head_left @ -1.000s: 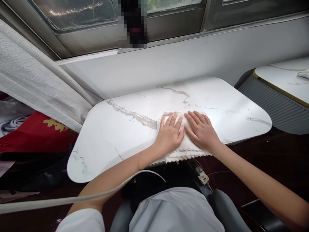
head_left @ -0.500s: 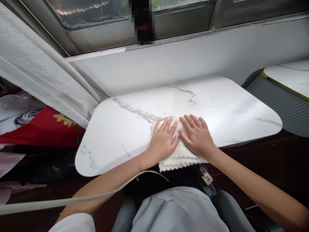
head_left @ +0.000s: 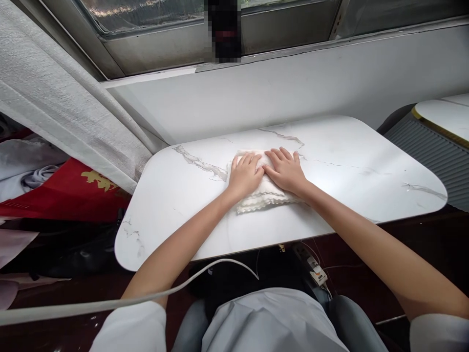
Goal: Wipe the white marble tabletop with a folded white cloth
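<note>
A folded white cloth [head_left: 269,191] with scalloped edges lies flat on the white marble-patterned table [head_left: 176,195], near its middle. My left hand [head_left: 245,173] rests on the cloth's left half, fingers stretched out and pointing away from me. On the right half lies my right hand [head_left: 286,168], palm down with its fingers spread. The two thumbs nearly meet over the cloth. Both hands press from above rather than grasp, and they cover much of the cloth's upper part.
A pale cable [head_left: 146,297] crosses in front of me below the table. A white power strip [head_left: 315,273] sits under the near edge. The curtain [head_left: 80,93] hangs at the left, beside a red cloth [head_left: 73,195]. Behind the table runs a white wall [head_left: 256,98].
Both hands have slid the cloth forward, away from me, from the near edge of the table toward its middle. My arms are stretched further out.
</note>
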Available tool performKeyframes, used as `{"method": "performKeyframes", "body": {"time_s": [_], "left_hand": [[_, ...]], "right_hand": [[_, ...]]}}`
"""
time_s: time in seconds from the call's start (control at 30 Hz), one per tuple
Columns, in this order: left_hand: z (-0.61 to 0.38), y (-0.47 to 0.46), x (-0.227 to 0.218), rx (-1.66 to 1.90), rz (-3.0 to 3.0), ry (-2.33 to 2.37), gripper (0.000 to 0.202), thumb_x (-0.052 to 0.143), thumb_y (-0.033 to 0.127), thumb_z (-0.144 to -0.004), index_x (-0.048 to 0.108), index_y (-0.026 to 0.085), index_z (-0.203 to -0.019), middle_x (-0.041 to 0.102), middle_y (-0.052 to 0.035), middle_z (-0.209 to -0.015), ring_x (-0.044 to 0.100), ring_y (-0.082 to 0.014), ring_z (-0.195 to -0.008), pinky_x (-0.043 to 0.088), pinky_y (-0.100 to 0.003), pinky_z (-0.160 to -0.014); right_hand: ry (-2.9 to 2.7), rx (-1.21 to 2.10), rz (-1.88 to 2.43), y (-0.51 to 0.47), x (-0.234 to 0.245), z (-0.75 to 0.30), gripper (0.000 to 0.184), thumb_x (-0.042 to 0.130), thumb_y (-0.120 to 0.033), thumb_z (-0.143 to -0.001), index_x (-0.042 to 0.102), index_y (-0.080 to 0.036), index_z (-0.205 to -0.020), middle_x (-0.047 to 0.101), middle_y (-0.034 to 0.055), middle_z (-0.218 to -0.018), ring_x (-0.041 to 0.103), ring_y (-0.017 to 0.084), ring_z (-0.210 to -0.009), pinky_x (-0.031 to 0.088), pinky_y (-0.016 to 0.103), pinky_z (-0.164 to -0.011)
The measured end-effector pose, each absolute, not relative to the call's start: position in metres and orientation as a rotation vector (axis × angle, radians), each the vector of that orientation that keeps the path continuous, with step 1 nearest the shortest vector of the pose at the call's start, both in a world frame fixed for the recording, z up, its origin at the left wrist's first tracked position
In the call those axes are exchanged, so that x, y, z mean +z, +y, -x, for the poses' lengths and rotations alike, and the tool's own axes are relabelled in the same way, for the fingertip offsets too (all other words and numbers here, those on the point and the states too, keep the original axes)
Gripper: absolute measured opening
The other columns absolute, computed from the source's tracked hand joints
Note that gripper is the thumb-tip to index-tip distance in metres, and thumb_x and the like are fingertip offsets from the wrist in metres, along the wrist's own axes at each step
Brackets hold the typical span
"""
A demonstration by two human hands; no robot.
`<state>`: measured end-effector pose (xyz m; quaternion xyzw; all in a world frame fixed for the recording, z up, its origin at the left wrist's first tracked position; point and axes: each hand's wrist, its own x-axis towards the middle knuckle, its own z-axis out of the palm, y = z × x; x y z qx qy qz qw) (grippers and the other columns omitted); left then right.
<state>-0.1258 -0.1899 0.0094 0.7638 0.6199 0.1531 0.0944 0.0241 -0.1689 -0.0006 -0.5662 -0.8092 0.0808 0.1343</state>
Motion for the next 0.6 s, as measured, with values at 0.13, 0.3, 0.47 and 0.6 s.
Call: {"method": "performKeyframes", "body": {"time_s": [0.13,0.3,0.47,0.6], "left_hand": [[0.134,-0.160,0.005,0.539,-2.279,1.841,0.044,0.033,0.028,-0.098,0.052,0.023,-0.138,0.049,-0.0047,-0.152,0.038,-0.0174,-0.144,0.015,-0.045,-0.125],[0.143,-0.127,0.002,0.601,-2.303,1.851,0.042,0.034,0.028,-0.098,0.055,0.026,-0.134,0.056,-0.0031,-0.146,0.044,-0.0175,-0.139,0.018,-0.043,-0.124],[0.155,-0.094,0.002,0.597,-2.303,1.866,0.040,0.036,0.027,-0.097,0.055,0.027,-0.132,0.058,-0.0020,-0.142,0.047,-0.0183,-0.136,0.020,-0.043,-0.123],[0.164,-0.074,0.001,0.638,-2.282,1.901,0.039,0.037,0.027,-0.097,0.057,0.028,-0.130,0.059,-0.0027,-0.141,0.048,-0.0198,-0.135,0.021,-0.044,-0.123]], "right_hand": [[-2.332,0.221,1.614,-0.138,-0.003,-0.017,0.057,0.029,-0.045,-0.098,0.046,-0.019,-0.146,0.045,0.0093,-0.154,0.028,0.033,-0.147,0.018,0.064,-0.118],[-2.314,0.181,1.615,-0.106,-0.006,-0.007,0.056,0.027,-0.045,-0.098,0.046,-0.020,-0.145,0.048,0.0094,-0.152,0.031,0.032,-0.146,0.020,0.062,-0.118],[-2.258,0.190,1.563,-0.076,-0.008,0.006,0.055,0.029,-0.043,-0.096,0.049,-0.020,-0.142,0.051,0.0110,-0.148,0.035,0.032,-0.141,0.018,0.064,-0.116],[-2.271,0.181,1.497,-0.052,-0.008,0.017,0.053,0.032,-0.040,-0.095,0.052,-0.019,-0.140,0.055,0.0128,-0.143,0.039,0.033,-0.138,0.021,0.063,-0.115]]}}
